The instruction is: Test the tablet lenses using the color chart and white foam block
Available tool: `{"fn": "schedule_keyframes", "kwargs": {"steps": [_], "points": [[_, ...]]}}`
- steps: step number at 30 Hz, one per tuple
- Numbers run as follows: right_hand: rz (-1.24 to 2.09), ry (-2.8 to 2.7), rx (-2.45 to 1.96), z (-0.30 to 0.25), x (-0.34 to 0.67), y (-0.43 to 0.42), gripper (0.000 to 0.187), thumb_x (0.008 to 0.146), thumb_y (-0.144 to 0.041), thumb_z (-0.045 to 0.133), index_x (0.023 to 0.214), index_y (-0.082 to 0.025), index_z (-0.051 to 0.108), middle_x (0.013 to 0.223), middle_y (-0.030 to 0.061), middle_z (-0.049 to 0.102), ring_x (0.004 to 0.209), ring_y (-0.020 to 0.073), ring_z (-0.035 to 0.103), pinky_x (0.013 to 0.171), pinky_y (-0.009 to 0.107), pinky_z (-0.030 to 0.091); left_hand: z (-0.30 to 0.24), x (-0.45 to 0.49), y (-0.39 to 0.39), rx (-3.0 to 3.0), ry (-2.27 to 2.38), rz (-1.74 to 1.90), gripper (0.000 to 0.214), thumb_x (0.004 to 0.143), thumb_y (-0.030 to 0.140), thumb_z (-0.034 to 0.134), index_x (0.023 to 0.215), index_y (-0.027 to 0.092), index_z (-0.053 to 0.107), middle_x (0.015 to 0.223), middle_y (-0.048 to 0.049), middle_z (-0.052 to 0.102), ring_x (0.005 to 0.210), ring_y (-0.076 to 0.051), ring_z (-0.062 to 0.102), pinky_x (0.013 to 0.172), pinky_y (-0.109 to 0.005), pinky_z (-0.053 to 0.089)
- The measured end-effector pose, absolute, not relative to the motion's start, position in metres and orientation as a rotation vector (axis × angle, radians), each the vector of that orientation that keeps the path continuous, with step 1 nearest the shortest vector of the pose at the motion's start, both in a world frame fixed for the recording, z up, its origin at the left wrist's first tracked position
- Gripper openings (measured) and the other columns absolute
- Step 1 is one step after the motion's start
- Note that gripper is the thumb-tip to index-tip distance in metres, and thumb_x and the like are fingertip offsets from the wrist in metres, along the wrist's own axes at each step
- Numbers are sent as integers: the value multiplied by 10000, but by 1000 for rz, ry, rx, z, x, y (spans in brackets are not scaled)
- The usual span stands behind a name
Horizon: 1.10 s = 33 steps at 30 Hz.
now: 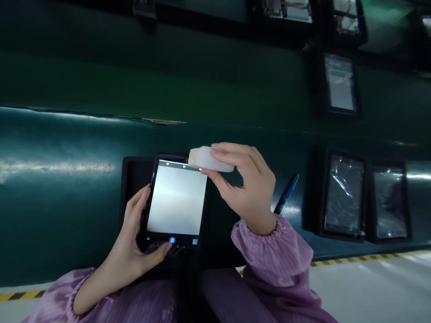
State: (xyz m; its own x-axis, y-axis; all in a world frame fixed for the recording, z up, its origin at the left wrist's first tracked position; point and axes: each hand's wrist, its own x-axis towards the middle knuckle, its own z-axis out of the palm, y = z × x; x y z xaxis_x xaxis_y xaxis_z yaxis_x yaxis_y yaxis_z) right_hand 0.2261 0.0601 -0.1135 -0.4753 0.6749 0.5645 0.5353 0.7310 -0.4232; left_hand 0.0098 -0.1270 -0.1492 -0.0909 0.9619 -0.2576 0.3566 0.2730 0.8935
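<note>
A small tablet with a lit pale screen rests over a black tray on the dark green belt. My left hand grips its lower left edge, thumb lying near a blue button under the screen. My right hand pinches a white oblong block and holds it against the tablet's top right corner. Both wrists wear purple gathered sleeves.
A blue pen lies just right of my right hand. Two film-wrapped tablets in black trays sit at the right. Another lit tablet lies further back. A yellow-black striped edge borders the belt's near side.
</note>
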Motion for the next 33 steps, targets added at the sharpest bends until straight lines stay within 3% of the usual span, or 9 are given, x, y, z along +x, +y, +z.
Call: {"fn": "schedule_keyframes", "kwargs": {"steps": [16, 21, 23, 25, 28, 31, 33], "points": [[341, -2153, -960, -110, 224, 57, 355, 915, -188, 797, 1201, -287, 613, 1170, 59, 750, 1078, 260, 730, 887, 420, 639, -150, 9, -127, 1256, 1623, 828, 1031, 863, 307, 809, 1670, 412, 176, 1690, -92, 229, 1562, -392, 297, 1225, -639, 368], [297, -1731, -1188, -135, 275, 59, 593, 847, -232, 834, 1350, -288, 526, 1293, 115, 608, 1072, 271, 711, 695, 343, 658, -150, 9, -127, 1241, 1612, 827, 1027, 870, 304, 802, 1669, 423, 169, 1689, -98, 231, 1559, -398, 301, 1203, -648, 393], [309, -1711, -1235, -151, 310, 57, 693, 813, -261, 860, 1404, -276, 500, 1274, 119, 616, 1026, 266, 733, 677, 321, 660, -150, 9, -126, 1235, 1605, 832, 1022, 872, 305, 800, 1668, 425, 170, 1690, -101, 236, 1557, -400, 305, 1187, -648, 416], [363, -1825, -1340, -157, 342, 51, 582, 799, -252, 876, 1319, -272, 614, 1140, 126, 701, 922, 252, 766, 637, 261, 629, -151, 9, -126, 1244, 1593, 843, 1018, 873, 306, 800, 1669, 414, 175, 1690, -103, 241, 1558, -399, 304, 1200, -655, 393], [506, -1874, -1515, -141, 373, 47, 487, 860, -366, 823, 1312, -278, 664, 1138, 135, 746, 1031, 297, 760, 812, 379, 646, -152, 9, -127, 1248, 1590, 859, 1013, 873, 307, 797, 1671, 403, 180, 1694, -102, 244, 1556, -395, 312, 1222, -670, 345], [532, -1687, -1647, -112, 391, 71, 456, 961, -433, 676, 1374, -246, 626, 1234, 136, 725, 1158, 303, 709, 1015, 564, 560, -154, 10, -128, 1241, 1590, 872, 1012, 871, 312, 796, 1669, 408, 182, 1694, -100, 250, 1557, -398, 312, 1223, -677, 337], [429, -1591, -1747, -100, 407, 108, 498, 923, -316, 739, 1381, -165, 616, 1251, 178, 726, 1154, 280, 716, 1044, 532, 537, -154, 10, -128, 1239, 1590, 885, 1011, 869, 315, 796, 1669, 411, 185, 1692, -95, 258, 1560, -396, 308, 1226, -669, 337]]}}
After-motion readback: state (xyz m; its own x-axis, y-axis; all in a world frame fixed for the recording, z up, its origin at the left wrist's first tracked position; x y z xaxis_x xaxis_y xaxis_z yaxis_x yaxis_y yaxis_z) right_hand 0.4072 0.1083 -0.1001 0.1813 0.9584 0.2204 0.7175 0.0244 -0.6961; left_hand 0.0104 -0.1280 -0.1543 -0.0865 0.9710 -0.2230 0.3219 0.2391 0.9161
